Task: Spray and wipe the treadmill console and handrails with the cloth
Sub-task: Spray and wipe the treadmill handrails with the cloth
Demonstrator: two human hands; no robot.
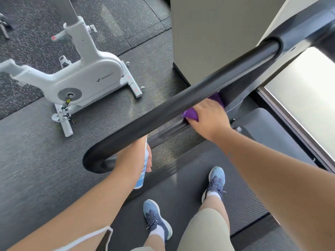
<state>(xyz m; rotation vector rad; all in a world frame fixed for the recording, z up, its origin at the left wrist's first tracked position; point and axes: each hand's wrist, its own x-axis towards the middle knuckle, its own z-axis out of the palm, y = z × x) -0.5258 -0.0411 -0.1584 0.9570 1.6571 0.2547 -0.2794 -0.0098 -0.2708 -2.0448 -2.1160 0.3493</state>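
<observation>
Purple cloth (pixel 190 115) pressed under the right hand (pixel 208 118) against the black handrail (pixel 163 109), spray bottle (pixel 143 171) gripped upright in the left hand (pixel 132 158) beneath the rail's curved end

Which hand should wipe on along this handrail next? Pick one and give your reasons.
Right. The right hand already presses the purple cloth against the black handrail, partway along it. The left hand grips the spray bottle near the rail's rounded end, so it is occupied.
</observation>
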